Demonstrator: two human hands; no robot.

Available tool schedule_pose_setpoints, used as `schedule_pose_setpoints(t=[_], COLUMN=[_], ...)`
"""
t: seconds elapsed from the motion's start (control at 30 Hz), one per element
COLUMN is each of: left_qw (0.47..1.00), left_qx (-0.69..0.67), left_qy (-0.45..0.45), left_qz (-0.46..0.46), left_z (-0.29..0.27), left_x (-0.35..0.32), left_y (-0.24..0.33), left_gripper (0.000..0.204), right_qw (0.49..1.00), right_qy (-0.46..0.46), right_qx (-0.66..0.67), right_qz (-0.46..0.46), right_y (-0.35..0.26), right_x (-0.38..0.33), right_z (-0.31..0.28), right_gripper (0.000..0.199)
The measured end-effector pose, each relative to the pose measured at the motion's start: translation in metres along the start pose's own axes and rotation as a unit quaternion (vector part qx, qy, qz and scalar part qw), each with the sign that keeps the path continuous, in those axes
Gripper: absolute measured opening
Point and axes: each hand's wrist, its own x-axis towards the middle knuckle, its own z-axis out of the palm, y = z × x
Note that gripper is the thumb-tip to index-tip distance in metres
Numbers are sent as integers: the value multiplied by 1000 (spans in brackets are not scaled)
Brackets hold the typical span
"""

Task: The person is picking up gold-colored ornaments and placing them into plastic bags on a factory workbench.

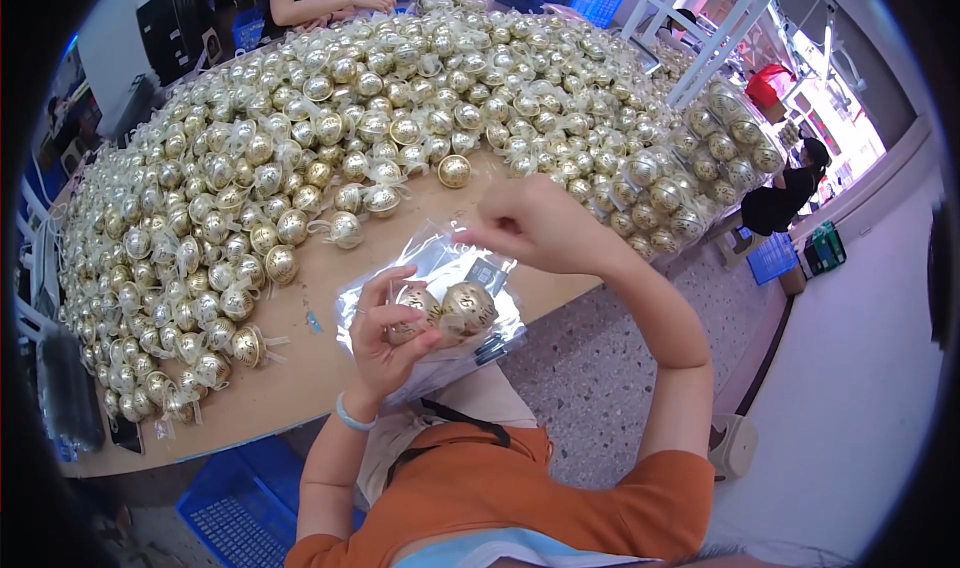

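My left hand (385, 333) is closed around gold ball ornaments with dark lettering. One gold ball (468, 308) shows beside the fingers, and another is partly covered by them. A pale ribbon lies between the two. Beneath them, clear plastic bags (355, 303) rest at the table's near edge, shiny with glare. My right hand (530, 223) is raised above the far right side of the bags, its fingers curled in. Whether it pinches anything, such as bag plastic, cannot be made out.
A large heap of ribboned gold balls (330, 128) covers much of the table (330, 368). Packed clear bags of balls (665, 203) stand at the right. A blue crate (245, 508) sits below the near edge. Another person's arm (320, 8) rests at the far side.
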Motion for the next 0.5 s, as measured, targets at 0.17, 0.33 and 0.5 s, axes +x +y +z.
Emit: schedule_pose_setpoints(t=[0.17,0.33,0.5], left_qw=[999,1000,997], left_qx=[-25,9,44], left_qy=[27,3,-9], left_qz=[-19,11,56], left_z=[-5,-4,-12], left_x=[-1,2,-5], left_y=[-6,-3,-15], left_gripper=[36,36,40], right_qw=[902,728,912], right_qy=[262,104,220], right_qx=[340,672,328], right_qz=[42,87,-108], right_y=[51,-3,12], right_x=[-41,-31,-41], right_z=[86,105,110], right_gripper=[30,59,32])
